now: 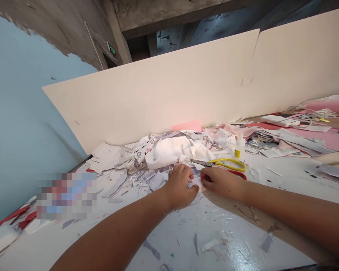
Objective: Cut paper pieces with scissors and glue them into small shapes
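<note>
My left hand (182, 186) rests low over the table, its fingers bent and its thumb spread apart from them. A small pale piece of paper (197, 184) lies between my hands, next to the left thumb. My right hand (219, 182) is closed, with its fingertips pinched at the right edge of that paper; the exact grip is partly hidden. Just behind the right hand lie scissors (228, 162) with one yellow and one red handle, blades pointing left. Beyond them stands a small white bottle (238, 146) with a yellow label.
Crumpled paper scraps (169, 150) are heaped along a cream partition board (172, 101). More paper strips (296, 141) and a white power strip (281, 120) with cables lie at the right. Small shreds are scattered over the white tabletop (214, 222). A blurred patch covers part of the left side.
</note>
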{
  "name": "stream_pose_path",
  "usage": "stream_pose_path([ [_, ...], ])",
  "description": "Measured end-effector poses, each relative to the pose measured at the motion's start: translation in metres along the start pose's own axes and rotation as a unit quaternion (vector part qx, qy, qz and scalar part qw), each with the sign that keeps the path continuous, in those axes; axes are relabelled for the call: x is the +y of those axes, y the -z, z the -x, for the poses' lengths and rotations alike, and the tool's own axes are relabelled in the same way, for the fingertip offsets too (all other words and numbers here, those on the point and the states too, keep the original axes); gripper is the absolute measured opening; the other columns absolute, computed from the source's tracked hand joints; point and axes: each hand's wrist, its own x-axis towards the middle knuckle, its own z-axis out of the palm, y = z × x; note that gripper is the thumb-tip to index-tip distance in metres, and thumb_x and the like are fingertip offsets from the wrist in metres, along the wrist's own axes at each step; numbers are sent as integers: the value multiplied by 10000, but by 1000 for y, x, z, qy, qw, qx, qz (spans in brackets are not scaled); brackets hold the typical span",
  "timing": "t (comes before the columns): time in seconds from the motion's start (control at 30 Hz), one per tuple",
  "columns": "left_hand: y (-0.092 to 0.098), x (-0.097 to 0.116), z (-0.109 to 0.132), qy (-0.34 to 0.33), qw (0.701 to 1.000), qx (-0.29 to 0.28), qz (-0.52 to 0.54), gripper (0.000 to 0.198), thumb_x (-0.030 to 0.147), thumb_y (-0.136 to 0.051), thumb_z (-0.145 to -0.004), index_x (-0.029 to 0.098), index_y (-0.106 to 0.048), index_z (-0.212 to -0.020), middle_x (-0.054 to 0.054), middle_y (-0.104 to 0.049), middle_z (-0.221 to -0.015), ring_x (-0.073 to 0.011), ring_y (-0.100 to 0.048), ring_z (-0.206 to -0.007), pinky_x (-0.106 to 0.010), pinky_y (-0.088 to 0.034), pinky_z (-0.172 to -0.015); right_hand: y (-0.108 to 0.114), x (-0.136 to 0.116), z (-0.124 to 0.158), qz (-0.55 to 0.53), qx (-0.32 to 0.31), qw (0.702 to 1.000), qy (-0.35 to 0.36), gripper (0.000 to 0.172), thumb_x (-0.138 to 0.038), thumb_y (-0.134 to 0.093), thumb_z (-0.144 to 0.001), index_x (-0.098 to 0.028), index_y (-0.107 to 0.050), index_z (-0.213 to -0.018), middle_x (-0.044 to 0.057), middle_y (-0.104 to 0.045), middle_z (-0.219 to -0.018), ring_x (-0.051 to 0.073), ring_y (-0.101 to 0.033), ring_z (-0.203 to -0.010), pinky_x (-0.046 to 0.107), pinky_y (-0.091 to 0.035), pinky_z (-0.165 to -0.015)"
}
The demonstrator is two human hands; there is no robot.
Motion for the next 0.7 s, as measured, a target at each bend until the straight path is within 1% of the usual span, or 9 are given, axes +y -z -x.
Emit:
stream_pose_path([
  [0.43,4,3,1,3,1000,-9,4,139,233,-486,-652,223,-406,-765,-23,-459,-924,-207,-380,-963,-372,-317,-834,1,-2,0,-1,3,1000,-7,143,-203,-406,-734,-185,-485,-616,-15,-538,-546,106,-444,-490,210,-242,-436],
  [0.57,2,1,2,-6,1000,-1,3,142,240,-487,-652,223,-404,-767,-21,-456,-913,-207,-380,-960,-375,-317,-830,1,-2,1,-12,4,1000,-12,144,-225,-396,-759,-185,-527,-716,-3,-567,-590,125,-491,-540,217,-271,-466],
  [0.7,-2,-2,1,-10,1000,6,-5,147,251,-490,-654,223,-404,-769,-20,-458,-916,-208,-385,-949,-378,-318,-826,1,-3,1,-22,9,1000,-19,162,-283,-386,-788,-198,-523,-806,-2,-585,-625,142,-515,-588,223,-292,-494],
])
